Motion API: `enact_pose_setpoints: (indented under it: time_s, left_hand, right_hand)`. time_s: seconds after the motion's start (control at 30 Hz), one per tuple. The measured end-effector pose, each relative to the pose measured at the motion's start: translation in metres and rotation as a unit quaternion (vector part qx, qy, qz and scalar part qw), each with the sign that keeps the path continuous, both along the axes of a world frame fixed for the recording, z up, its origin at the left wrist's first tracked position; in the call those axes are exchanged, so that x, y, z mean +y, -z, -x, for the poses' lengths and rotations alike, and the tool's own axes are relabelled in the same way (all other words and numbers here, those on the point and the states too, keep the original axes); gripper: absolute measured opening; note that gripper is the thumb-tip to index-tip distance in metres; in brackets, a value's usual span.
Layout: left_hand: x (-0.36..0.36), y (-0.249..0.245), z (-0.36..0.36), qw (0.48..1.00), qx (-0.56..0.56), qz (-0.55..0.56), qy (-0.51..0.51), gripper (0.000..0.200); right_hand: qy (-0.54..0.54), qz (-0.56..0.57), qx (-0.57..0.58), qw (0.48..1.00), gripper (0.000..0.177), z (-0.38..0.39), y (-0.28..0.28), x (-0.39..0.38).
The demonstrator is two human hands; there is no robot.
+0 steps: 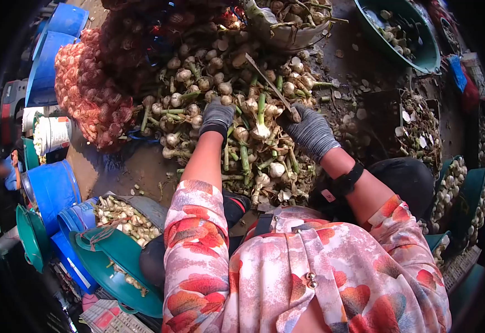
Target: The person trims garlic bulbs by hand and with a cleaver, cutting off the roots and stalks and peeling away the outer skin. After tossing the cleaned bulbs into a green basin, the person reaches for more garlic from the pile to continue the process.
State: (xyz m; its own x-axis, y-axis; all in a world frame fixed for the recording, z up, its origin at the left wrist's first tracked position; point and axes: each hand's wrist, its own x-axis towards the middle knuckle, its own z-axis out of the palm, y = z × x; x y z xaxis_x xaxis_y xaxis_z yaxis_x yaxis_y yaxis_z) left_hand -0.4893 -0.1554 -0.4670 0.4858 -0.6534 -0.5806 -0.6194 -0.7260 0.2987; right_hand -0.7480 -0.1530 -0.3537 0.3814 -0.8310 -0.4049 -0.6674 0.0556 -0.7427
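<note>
A large heap of garlic bulbs point(276, 169) with green stalks lies on the ground in front of me. My left hand point(217, 117), in a grey knit glove, reaches into the heap with its fingers closed around a bulb point(226, 100). In the same kind of glove, my right hand point(311, 132) grips the handle end of a long knife point(267, 81). Its blade points up and to the left over the bulbs. Between my hands, a bulb with a thick green stalk point(261, 119) stands on the pile.
Red mesh sacks of garlic point(93, 89) stand at the left of the heap. Green basins point(428, 64) are at the upper right and lower left. Blue tubs point(53, 191) line the left side. A crate of trimmings point(417, 130) sits at the right.
</note>
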Motion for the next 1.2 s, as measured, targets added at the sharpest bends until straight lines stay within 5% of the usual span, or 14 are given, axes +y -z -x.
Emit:
enact_pose_setpoints:
  time_s: [0.13, 0.23, 0.4, 0.47, 0.53, 0.57, 0.67, 0.8, 0.87, 1.0, 1.07, 1.13, 1.2]
  left_hand:
    - [-0.016, 0.051, 0.002, 0.995, 0.015, -0.034, -0.093, 0.081]
    - [-0.001, 0.039, -0.010, 0.997, 0.068, -0.017, -0.041, 0.080]
    - [0.019, 0.057, 0.002, 0.983, 0.131, 0.127, -0.034, 0.074]
    - [0.031, 0.086, -0.003, 0.911, 0.310, 0.256, -0.089, 0.071]
    - [0.046, 0.118, -0.014, 0.746, 0.541, 0.333, -0.200, 0.066]
    - [0.058, 0.063, 0.003, 0.761, 0.531, 0.331, -0.171, 0.064]
    - [0.092, 0.002, 0.027, 0.826, 0.381, 0.414, -0.018, 0.046]
    - [0.136, -0.042, 0.034, 0.908, 0.132, 0.353, 0.186, 0.043]
    - [0.152, -0.043, 0.034, 0.907, 0.008, 0.326, 0.264, 0.043]
    - [0.172, -0.049, 0.043, 0.907, -0.019, 0.328, 0.265, 0.044]
    - [0.171, -0.075, 0.060, 0.917, 0.085, 0.353, 0.166, 0.048]
    - [0.163, -0.121, 0.085, 0.872, 0.219, 0.437, 0.024, 0.058]
    - [0.165, -0.137, 0.093, 0.841, 0.272, 0.467, 0.031, 0.061]
  right_hand:
    - [-0.008, -0.011, 0.017, 1.000, 0.039, 0.001, 0.006, -0.004]
    - [-0.032, -0.036, 0.039, 0.998, 0.039, -0.001, 0.013, -0.003]
    - [-0.093, 0.025, 0.098, 0.990, 0.037, -0.004, 0.004, 0.004]
    - [-0.137, 0.051, 0.126, 0.981, 0.036, -0.002, 0.004, 0.011]
    - [-0.170, 0.090, 0.104, 0.976, 0.034, -0.003, 0.004, 0.020]
    - [-0.191, 0.101, 0.109, 0.970, 0.034, -0.004, 0.001, 0.024]
    - [-0.247, 0.139, 0.102, 0.954, 0.030, -0.005, -0.011, 0.033]
    - [-0.272, 0.172, 0.082, 0.943, 0.023, -0.004, -0.016, 0.047]
    - [-0.289, 0.175, 0.084, 0.937, 0.023, -0.004, -0.016, 0.052]
    - [-0.291, 0.196, 0.059, 0.934, 0.022, 0.001, -0.014, 0.065]
    - [-0.250, 0.155, 0.072, 0.953, 0.024, 0.004, 0.011, 0.061]
    - [-0.163, 0.120, 0.110, 0.973, 0.026, 0.016, 0.038, 0.041]
    - [-0.130, 0.039, 0.218, 0.966, 0.026, 0.042, 0.041, 0.012]
